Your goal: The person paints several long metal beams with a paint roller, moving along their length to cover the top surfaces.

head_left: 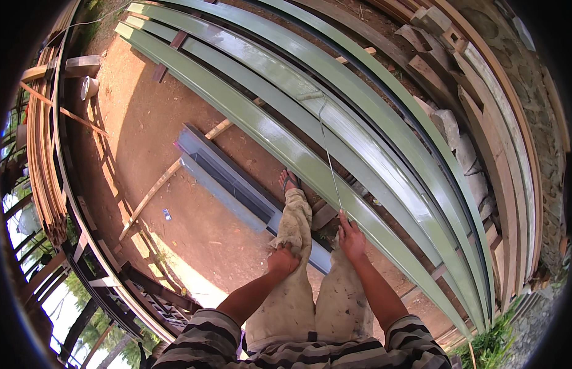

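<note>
A long thin roller handle (330,163) runs from the right hand (352,241) up and a bit left, away from the person. Its far end sits on the wet green beams (280,138), which lie side by side from far left to near right. The right fingers are closed around the stick's near end. The left hand (282,261) is curled shut, gripping the trouser leg (295,224).

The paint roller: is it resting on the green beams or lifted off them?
Resting on them. The roller head lies against a glossy green beam, its thin handle running back to the right hand.
</note>
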`<control>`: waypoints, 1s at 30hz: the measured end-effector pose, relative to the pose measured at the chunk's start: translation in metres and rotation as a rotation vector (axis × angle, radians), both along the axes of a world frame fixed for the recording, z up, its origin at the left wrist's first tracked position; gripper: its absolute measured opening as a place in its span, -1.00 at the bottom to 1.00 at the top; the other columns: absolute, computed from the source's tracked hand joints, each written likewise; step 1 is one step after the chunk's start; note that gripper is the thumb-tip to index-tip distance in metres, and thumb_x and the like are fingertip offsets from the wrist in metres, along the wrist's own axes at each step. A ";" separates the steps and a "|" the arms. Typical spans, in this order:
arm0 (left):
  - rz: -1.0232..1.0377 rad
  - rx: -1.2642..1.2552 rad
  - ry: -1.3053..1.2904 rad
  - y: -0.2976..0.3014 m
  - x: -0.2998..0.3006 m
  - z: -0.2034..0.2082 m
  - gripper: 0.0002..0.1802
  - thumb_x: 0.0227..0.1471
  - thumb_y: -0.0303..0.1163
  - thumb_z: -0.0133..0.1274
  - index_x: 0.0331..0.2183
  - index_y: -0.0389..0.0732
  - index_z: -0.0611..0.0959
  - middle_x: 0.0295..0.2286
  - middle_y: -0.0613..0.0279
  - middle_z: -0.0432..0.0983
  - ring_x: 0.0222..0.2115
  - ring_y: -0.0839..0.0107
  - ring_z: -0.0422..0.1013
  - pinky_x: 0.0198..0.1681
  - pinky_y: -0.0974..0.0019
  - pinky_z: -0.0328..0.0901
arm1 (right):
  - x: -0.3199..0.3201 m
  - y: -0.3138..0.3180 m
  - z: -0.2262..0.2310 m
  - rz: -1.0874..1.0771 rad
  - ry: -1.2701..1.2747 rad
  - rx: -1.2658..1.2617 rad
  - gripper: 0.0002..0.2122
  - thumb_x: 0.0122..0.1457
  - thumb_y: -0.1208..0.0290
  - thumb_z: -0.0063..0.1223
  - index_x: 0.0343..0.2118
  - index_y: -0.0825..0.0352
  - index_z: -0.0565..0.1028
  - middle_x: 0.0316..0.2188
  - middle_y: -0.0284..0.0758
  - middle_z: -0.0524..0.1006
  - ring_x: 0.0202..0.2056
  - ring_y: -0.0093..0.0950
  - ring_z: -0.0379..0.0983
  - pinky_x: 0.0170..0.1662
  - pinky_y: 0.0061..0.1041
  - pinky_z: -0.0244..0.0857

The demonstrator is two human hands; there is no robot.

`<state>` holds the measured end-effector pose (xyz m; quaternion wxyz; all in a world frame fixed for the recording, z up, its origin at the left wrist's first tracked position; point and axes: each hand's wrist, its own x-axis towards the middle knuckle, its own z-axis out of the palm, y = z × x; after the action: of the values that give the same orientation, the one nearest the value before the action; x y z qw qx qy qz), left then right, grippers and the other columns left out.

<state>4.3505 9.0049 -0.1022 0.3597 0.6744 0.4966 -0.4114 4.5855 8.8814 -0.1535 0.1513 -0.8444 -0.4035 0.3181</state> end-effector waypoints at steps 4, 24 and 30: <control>0.114 -0.073 0.006 0.029 -0.019 -0.001 -0.27 0.06 0.06 0.09 0.18 -0.11 0.46 0.17 -0.09 0.36 0.11 -0.16 0.40 0.09 -0.13 0.39 | -0.028 0.124 -0.005 0.027 0.021 0.004 -0.34 0.24 0.41 0.13 0.41 -0.10 0.23 -0.24 -0.04 0.52 -0.28 0.01 0.56 -0.21 -0.03 0.47; 0.572 -0.199 0.020 0.089 -0.057 -0.009 -0.29 0.01 -0.01 0.08 0.16 -0.13 0.50 0.18 -0.09 0.37 0.19 -0.05 0.34 0.16 -0.05 0.36 | -0.122 0.560 -0.035 0.168 0.004 0.149 -0.35 0.19 0.52 0.14 0.38 0.25 0.28 -0.41 0.13 0.60 -0.34 0.06 0.60 -0.20 0.00 0.44; 0.641 -0.153 0.020 0.094 -0.058 -0.013 -0.32 0.00 -0.02 0.10 0.13 -0.14 0.52 0.14 -0.07 0.41 0.17 -0.05 0.35 0.14 -0.06 0.37 | -0.147 0.621 -0.047 0.169 -0.032 0.213 -0.37 0.19 0.52 0.14 0.36 0.30 0.29 -0.45 0.12 0.61 -0.34 0.08 0.60 -0.17 0.00 0.45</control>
<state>4.2928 9.0992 -0.1155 0.5154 0.4508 0.6548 -0.3200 4.4387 9.5025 -0.2007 0.2065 -0.7914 -0.5072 0.2717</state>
